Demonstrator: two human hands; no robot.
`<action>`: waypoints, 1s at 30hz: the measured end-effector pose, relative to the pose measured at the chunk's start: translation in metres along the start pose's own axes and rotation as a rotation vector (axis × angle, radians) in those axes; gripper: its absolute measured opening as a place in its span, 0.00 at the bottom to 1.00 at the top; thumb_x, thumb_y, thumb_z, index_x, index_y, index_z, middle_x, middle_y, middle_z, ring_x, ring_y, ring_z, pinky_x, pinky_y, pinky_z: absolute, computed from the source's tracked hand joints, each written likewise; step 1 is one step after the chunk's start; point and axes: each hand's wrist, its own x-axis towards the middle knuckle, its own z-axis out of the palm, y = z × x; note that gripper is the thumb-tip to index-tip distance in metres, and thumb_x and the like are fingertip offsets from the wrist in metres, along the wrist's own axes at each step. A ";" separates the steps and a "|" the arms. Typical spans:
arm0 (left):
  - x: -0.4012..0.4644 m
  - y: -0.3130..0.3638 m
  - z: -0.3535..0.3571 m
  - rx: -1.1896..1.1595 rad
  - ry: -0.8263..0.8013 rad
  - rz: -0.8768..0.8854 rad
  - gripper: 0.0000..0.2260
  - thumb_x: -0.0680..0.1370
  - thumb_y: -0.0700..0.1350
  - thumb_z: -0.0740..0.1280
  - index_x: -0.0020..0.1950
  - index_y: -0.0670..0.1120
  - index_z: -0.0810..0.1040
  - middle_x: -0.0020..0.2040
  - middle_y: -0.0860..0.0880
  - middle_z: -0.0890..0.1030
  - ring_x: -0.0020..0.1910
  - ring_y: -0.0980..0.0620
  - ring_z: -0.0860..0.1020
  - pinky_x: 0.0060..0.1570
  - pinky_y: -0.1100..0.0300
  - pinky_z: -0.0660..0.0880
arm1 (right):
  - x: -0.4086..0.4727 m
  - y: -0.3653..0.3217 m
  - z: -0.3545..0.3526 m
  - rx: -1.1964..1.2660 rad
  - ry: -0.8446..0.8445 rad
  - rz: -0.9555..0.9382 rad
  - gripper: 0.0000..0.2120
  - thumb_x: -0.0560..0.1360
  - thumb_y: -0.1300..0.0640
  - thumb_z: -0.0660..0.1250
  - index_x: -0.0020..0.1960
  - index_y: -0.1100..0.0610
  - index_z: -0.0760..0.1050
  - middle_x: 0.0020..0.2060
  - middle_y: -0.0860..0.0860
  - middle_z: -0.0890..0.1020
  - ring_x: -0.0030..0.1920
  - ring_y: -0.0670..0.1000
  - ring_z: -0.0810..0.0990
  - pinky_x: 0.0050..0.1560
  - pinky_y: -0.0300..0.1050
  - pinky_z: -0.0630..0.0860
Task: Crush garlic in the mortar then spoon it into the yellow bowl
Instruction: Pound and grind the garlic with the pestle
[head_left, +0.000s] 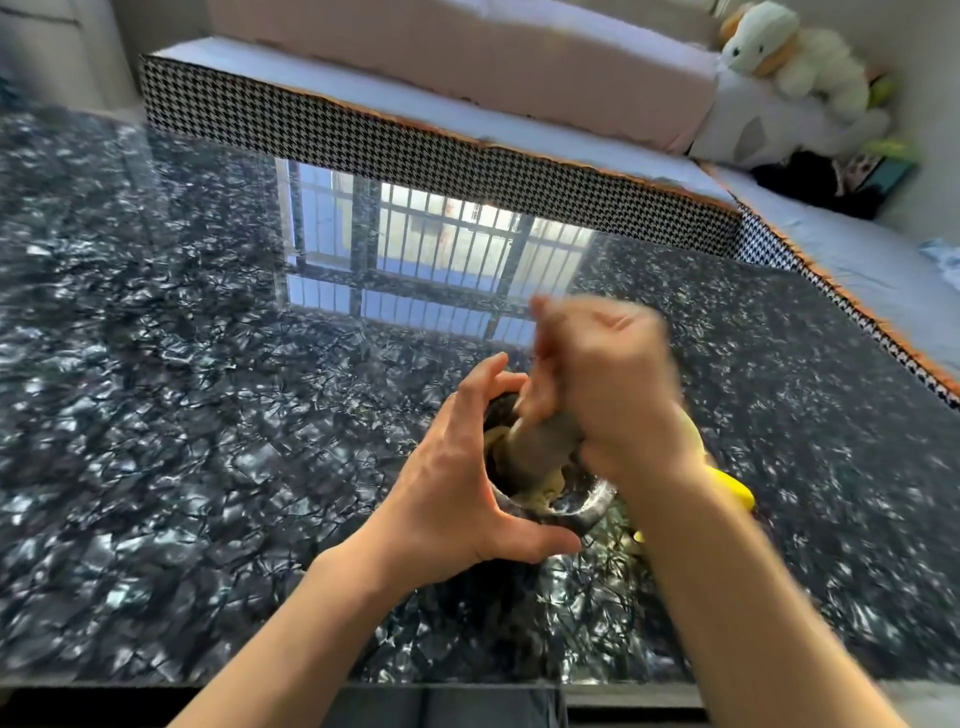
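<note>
A dark metal mortar (587, 512) stands on the black marbled table, right of centre near the front. My left hand (457, 483) wraps around its left side, thumb on the near rim. My right hand (608, 384), blurred by motion, is fisted on a pale pestle (540, 441) whose end is down inside the mortar. Pale crushed garlic (543, 493) shows around the pestle. The yellow bowl (732, 488) sits just right of the mortar, mostly hidden behind my right wrist. No spoon is in view.
The glossy black table (208, 415) spreads wide to the left and far side, reflecting a window. A houndstooth-edged sofa (415, 140) runs along the far and right edges. A white plush toy (789, 57) sits at the back right.
</note>
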 end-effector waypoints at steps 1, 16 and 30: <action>0.000 0.000 0.000 -0.001 -0.002 -0.006 0.54 0.53 0.62 0.76 0.72 0.57 0.49 0.67 0.61 0.65 0.66 0.59 0.66 0.64 0.53 0.68 | -0.003 0.010 0.004 -0.048 -0.014 0.012 0.22 0.77 0.58 0.63 0.24 0.56 0.70 0.15 0.53 0.70 0.16 0.53 0.66 0.24 0.43 0.65; 0.001 0.001 0.001 -0.039 0.002 -0.018 0.53 0.54 0.61 0.77 0.71 0.58 0.51 0.66 0.59 0.67 0.66 0.59 0.66 0.64 0.54 0.68 | -0.003 0.011 0.004 -0.093 -0.093 0.113 0.22 0.77 0.57 0.63 0.24 0.56 0.72 0.15 0.54 0.70 0.19 0.53 0.66 0.24 0.48 0.65; 0.001 0.002 0.001 -0.024 0.000 -0.022 0.53 0.54 0.61 0.76 0.71 0.57 0.50 0.67 0.59 0.66 0.67 0.59 0.64 0.66 0.56 0.66 | -0.005 0.016 0.004 -0.139 -0.052 0.018 0.21 0.77 0.56 0.63 0.26 0.56 0.71 0.15 0.52 0.71 0.16 0.52 0.67 0.22 0.40 0.65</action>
